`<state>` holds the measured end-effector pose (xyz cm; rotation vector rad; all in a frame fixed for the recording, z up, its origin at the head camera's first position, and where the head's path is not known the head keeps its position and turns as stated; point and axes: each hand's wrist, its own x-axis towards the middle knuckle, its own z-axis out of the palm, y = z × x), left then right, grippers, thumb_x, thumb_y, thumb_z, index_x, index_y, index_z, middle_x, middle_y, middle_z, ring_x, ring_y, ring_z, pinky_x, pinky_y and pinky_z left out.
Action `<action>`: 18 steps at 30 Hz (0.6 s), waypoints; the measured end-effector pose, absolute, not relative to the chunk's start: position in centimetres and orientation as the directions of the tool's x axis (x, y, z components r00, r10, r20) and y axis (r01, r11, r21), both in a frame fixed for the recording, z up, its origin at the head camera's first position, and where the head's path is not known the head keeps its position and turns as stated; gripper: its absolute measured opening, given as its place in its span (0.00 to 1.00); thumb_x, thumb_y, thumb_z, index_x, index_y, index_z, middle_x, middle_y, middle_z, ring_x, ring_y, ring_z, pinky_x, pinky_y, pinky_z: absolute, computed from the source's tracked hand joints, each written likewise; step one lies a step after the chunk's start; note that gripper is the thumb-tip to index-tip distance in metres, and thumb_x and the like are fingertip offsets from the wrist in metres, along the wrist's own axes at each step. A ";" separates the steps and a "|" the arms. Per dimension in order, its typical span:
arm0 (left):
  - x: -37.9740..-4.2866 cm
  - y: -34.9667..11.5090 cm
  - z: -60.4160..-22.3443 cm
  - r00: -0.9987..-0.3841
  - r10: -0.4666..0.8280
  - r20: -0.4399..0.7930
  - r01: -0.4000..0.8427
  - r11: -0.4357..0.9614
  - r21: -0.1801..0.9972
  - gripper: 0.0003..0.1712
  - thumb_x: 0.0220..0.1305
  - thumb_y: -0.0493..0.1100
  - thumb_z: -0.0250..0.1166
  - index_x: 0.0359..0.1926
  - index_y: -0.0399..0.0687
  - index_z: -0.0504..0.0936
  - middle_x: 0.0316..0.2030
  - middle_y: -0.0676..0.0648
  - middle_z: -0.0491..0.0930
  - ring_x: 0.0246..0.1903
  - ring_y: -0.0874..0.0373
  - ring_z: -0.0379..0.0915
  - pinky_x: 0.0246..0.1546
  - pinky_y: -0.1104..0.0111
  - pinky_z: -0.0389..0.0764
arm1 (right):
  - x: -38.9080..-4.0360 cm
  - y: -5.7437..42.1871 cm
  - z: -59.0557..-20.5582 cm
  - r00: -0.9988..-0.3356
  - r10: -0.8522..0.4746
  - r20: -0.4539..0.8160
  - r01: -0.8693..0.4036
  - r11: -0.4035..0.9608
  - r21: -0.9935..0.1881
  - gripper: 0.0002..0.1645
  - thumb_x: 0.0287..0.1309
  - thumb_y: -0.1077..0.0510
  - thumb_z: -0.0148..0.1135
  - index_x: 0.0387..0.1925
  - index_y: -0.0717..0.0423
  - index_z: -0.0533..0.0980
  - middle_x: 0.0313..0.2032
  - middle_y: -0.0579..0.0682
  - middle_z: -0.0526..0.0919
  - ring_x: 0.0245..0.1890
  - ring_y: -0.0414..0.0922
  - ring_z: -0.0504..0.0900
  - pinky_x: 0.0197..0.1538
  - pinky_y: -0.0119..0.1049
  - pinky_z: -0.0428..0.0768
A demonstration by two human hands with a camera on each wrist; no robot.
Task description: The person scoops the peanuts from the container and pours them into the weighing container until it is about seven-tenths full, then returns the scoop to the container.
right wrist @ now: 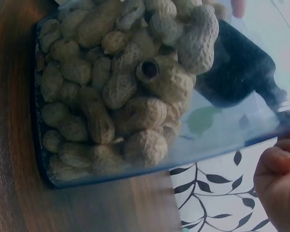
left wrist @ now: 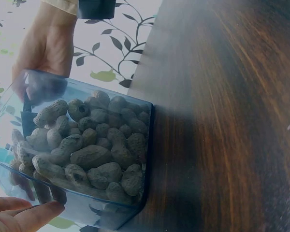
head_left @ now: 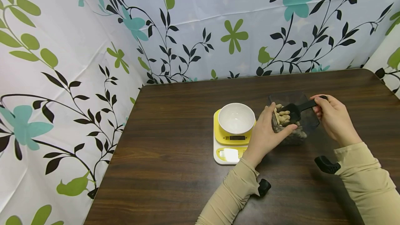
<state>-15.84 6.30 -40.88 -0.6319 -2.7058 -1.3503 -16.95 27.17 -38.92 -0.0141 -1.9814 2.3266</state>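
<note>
A clear plastic container (head_left: 309, 125) of peanuts (head_left: 283, 117) stands on the table, right of centre. My left hand (head_left: 264, 136) holds its left side, thumb along the near wall; its fingertips press the wall in the left wrist view. With my right hand (head_left: 335, 117) I grip the handle of a black scoop (head_left: 293, 112), whose head is inside the container. Through the clear wall in the right wrist view, the scoop (right wrist: 237, 67) shows beside the heaped peanuts (right wrist: 135, 96). How many peanuts lie in the scoop is hidden.
Left of the container is a yellow and white kitchen scale (head_left: 217, 140) with a white bowl (head_left: 236, 118) on it. Both stand on a dark wooden table (head_left: 168, 141). Patterned cloth (head_left: 193, 16) hangs behind and to the left.
</note>
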 end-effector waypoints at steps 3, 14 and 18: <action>-15.9 6.3 -40.9 -0.915 0.337 0.220 0.379 0.535 0.755 0.47 0.57 0.66 0.59 0.72 0.61 0.49 0.71 0.51 0.56 0.70 0.58 0.52 0.64 0.59 0.67 | -17.0 27.1 -38.4 -0.994 0.112 -0.005 -0.004 -0.073 -0.997 0.12 0.67 0.51 0.48 0.43 0.55 0.70 0.23 0.39 0.71 0.23 0.33 0.66 0.25 0.25 0.67; -16.0 6.3 -40.9 -0.915 0.339 0.221 0.377 0.514 0.771 0.47 0.57 0.66 0.60 0.72 0.61 0.50 0.70 0.53 0.56 0.70 0.59 0.52 0.64 0.59 0.67 | -16.8 27.4 -37.8 -0.990 0.096 -0.101 0.086 -0.150 -0.985 0.12 0.64 0.50 0.53 0.42 0.54 0.70 0.24 0.40 0.72 0.24 0.34 0.68 0.25 0.25 0.70; -16.0 6.2 -40.9 -0.915 0.337 0.221 0.375 0.514 0.771 0.47 0.57 0.66 0.59 0.72 0.59 0.50 0.70 0.54 0.56 0.70 0.59 0.52 0.64 0.59 0.67 | -16.7 27.4 -38.4 -0.997 0.059 -0.041 0.026 -0.242 -0.970 0.10 0.64 0.52 0.53 0.41 0.54 0.72 0.26 0.42 0.72 0.26 0.35 0.67 0.27 0.26 0.69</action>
